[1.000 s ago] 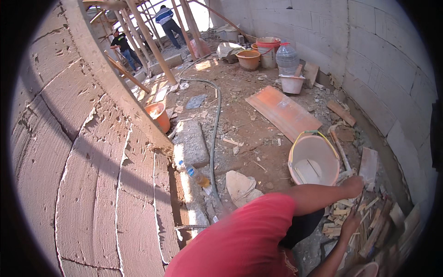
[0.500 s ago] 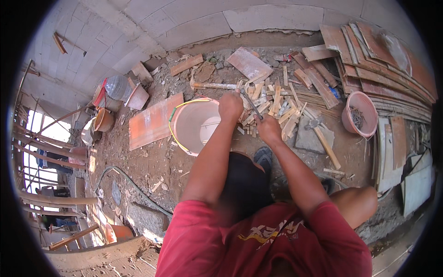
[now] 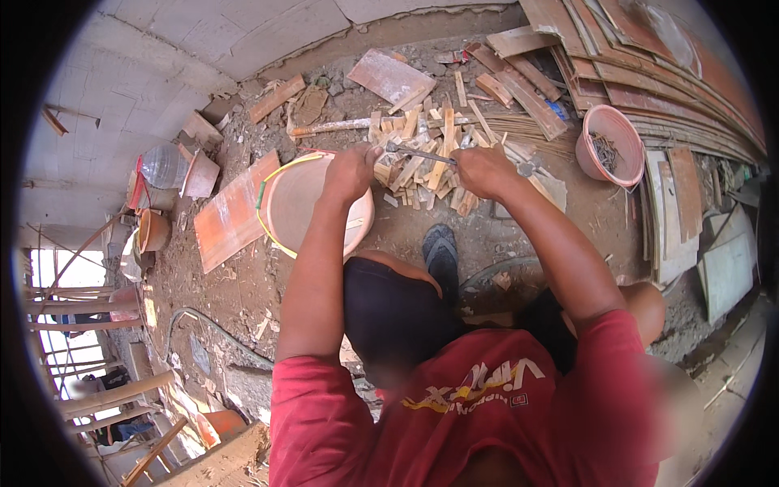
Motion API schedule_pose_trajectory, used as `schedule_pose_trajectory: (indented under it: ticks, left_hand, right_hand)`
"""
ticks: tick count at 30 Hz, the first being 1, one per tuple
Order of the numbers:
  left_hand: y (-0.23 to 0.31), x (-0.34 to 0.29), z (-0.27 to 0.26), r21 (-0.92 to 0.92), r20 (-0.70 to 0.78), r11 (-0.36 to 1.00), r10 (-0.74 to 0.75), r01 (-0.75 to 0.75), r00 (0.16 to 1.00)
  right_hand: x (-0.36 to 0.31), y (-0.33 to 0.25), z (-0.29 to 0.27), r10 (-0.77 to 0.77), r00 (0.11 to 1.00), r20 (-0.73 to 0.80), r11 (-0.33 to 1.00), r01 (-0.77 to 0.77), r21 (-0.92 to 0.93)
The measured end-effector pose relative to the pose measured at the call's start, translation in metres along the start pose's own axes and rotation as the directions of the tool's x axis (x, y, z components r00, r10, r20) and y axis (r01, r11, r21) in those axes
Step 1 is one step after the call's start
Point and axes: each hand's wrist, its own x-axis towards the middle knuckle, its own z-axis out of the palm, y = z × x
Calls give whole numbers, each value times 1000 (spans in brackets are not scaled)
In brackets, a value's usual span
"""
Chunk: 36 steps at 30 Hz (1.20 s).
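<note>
My right hand [image 3: 485, 170] is closed around one end of a thin dark metal bar [image 3: 423, 154], held nearly level above a pile of short wood strips [image 3: 422, 174]. At the bar's other end, which looks slightly thicker, the fingers of my left hand [image 3: 350, 172] are pinched together. Whether they touch the bar or hold something small cannot be made out. Below my left forearm stands a pale pink bucket [image 3: 296, 203] with a yellow and green handle, partly covered by the arm. A hammer head [image 3: 526, 169] shows beside my right wrist.
A pink bucket of small metal pieces [image 3: 604, 150] stands to the right, before stacked boards [image 3: 649, 89]. An orange-brown panel [image 3: 227, 215] lies left, near a hose [image 3: 215, 321]. Beyond the wood pile lies a long-handled tool [image 3: 324, 127]. A block wall [image 3: 195, 40] bounds the far side.
Both hands have moved apart, and the bar has turned from steeply slanted to nearly level. My left hand has shifted left off the bar's upper end. The view has swung to the right.
</note>
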Motion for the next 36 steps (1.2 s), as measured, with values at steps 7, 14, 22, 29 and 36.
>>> schedule_pose_trajectory:
  ticks: [7, 14, 22, 29, 36]
  left_hand:
    - [-5, 8, -6, 175, -3, 976, 130, -127, 992]
    - [-25, -13, -19, -841, 10, 483, -438, 244, 899]
    - [-34, -25, 10, -757, 238, 572, -210, 317, 948]
    - [-51, -32, 182, -900, 392, 241, 83, 363, 916]
    - [-35, -13, 231, -818, 544, 243, 31, 522, 838]
  right_hand:
    - [-15, 41, 35, -13, 1000, 25, 993, 10, 121]
    - [-74, 71, 53, 277, 925, 262, 679, -381, 627]
    - [-86, 139, 221, 231, 942, 243, 964, -255, 74]
    - [-60, 44, 201, 233, 972, -14, 735, -166, 657]
    - [-42, 58, 183, 355, 878, 322, 230, -416, 880]
